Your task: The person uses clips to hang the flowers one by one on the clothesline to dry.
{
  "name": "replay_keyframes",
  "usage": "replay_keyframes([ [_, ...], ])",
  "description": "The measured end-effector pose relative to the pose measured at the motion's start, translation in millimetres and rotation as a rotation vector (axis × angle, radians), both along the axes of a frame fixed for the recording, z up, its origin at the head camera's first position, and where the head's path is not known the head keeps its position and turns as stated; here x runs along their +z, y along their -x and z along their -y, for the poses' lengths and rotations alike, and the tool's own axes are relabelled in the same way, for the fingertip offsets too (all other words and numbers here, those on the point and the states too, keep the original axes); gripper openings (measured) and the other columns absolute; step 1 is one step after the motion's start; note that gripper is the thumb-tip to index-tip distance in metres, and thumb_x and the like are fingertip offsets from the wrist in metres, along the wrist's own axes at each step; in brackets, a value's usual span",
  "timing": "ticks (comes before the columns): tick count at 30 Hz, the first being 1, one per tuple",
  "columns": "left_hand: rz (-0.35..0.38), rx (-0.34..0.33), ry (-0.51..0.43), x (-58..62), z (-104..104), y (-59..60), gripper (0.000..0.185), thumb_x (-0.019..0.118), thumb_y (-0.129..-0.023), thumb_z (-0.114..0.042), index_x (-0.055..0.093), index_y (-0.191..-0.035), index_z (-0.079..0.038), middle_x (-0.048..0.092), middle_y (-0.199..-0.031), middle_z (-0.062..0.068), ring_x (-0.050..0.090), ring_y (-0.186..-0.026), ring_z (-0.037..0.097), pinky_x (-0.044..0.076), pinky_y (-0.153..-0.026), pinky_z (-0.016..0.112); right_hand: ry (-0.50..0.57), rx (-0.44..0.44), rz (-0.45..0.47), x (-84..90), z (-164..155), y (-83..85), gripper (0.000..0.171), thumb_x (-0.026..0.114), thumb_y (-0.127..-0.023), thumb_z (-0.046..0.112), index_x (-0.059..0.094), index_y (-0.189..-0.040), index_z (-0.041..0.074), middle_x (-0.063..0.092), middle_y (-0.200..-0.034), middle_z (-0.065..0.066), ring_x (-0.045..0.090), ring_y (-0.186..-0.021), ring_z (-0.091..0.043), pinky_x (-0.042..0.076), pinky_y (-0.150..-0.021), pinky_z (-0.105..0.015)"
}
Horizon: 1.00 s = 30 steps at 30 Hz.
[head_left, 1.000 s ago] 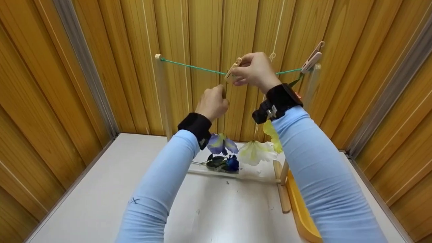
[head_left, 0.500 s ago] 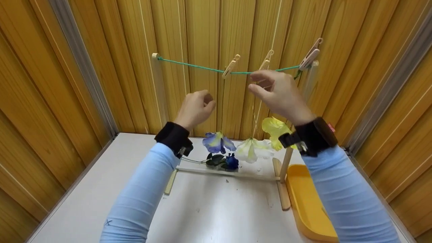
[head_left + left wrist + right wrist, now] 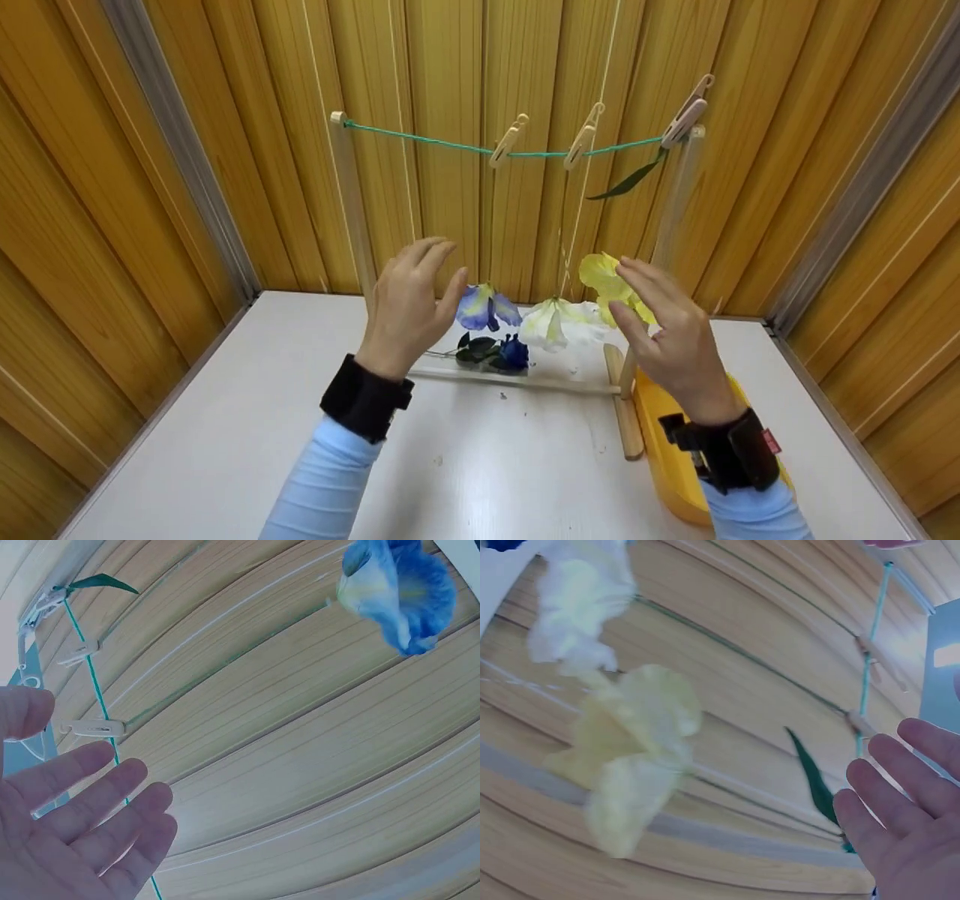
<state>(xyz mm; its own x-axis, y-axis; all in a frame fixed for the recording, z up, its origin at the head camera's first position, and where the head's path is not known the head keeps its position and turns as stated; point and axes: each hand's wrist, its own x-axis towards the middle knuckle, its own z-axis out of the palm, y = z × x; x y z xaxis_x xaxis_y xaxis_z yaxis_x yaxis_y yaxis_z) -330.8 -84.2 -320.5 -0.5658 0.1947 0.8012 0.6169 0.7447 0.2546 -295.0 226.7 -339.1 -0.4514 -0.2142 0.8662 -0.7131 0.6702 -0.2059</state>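
Holding my left hand (image 3: 409, 307) and right hand (image 3: 667, 337) empty with fingers released below the green cord (image 3: 442, 144), where three pale wooden clothespins (image 3: 508, 140) hang flowers, I judge pegging done; next needs the dark blue flower (image 3: 514, 353) lying on the white table (image 3: 225, 420).

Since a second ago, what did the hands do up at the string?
The right hand let go of the clothespin it pinched on the green string, and the left hand left the stem under it. Both hands came down and opened. The three pegs, the hanging flowers and the yellow tray stayed put.
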Motion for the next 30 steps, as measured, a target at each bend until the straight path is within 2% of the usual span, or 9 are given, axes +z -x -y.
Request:
replay_keyframes([
  [1,-0.014,0.013,0.006,-5.8,0,-3.5,0.039,0.066,-0.101,-0.025,0.066,-0.130,0.000,0.066,-0.133,0.019,0.061,-0.125,0.036,0.048,-0.106,0.051,0.004,-0.008,-0.002,-6.9,0,-2.1,0.044,0.070,-0.092,0.000,0.063,-0.135,-0.005,0.061,-0.141,-0.020,0.059,-0.129,-0.038,0.033,-0.114,-0.015],
  [6,-0.056,0.064,0.025,-37.1,1,-16.7,0.048,0.068,-0.099,-0.030,0.063,-0.137,0.000,0.061,-0.140,0.020,0.056,-0.132,0.037,0.043,-0.111,0.054,0.030,-0.054,0.014,-38.0,-1,-11.8,0.049,0.074,-0.088,-0.001,0.063,-0.135,-0.006,0.060,-0.143,-0.021,0.056,-0.131,-0.041,0.029,-0.116,-0.014],
  [14,-0.065,0.099,0.033,-85.8,-5,-31.1,0.055,0.068,-0.098,-0.034,0.060,-0.141,-0.001,0.056,-0.147,0.020,0.051,-0.138,0.039,0.039,-0.114,0.056,0.054,-0.091,0.042,-83.6,1,-22.0,0.057,0.078,-0.083,-0.003,0.062,-0.138,-0.004,0.057,-0.146,-0.021,0.053,-0.134,-0.043,0.027,-0.117,-0.016],
  [21,0.002,0.122,0.048,-122.4,-11,-38.2,0.056,0.067,-0.098,-0.037,0.060,-0.142,-0.003,0.055,-0.150,0.017,0.049,-0.140,0.037,0.038,-0.115,0.056,0.068,-0.137,0.139,-114.5,3,-27.1,0.059,0.079,-0.086,0.000,0.060,-0.141,-0.002,0.055,-0.149,-0.019,0.050,-0.137,-0.041,0.022,-0.117,-0.012],
  [26,0.052,0.138,0.079,-141.2,-15,-41.9,0.058,0.067,-0.098,-0.039,0.059,-0.144,-0.004,0.053,-0.152,0.017,0.048,-0.141,0.037,0.038,-0.114,0.055,0.048,-0.159,0.157,-130.7,4,-28.6,0.061,0.080,-0.085,0.002,0.059,-0.142,-0.003,0.054,-0.150,-0.019,0.049,-0.136,-0.041,0.019,-0.119,-0.012],
  [30,0.063,0.142,0.082,-155.0,-18,-42.6,0.060,0.070,-0.096,-0.038,0.059,-0.144,-0.003,0.053,-0.152,0.019,0.048,-0.141,0.038,0.039,-0.112,0.058,0.023,-0.181,0.185,-139.1,5,-29.1,0.060,0.081,-0.085,0.004,0.059,-0.140,-0.006,0.054,-0.149,-0.021,0.049,-0.136,-0.043,0.015,-0.119,-0.012],
])
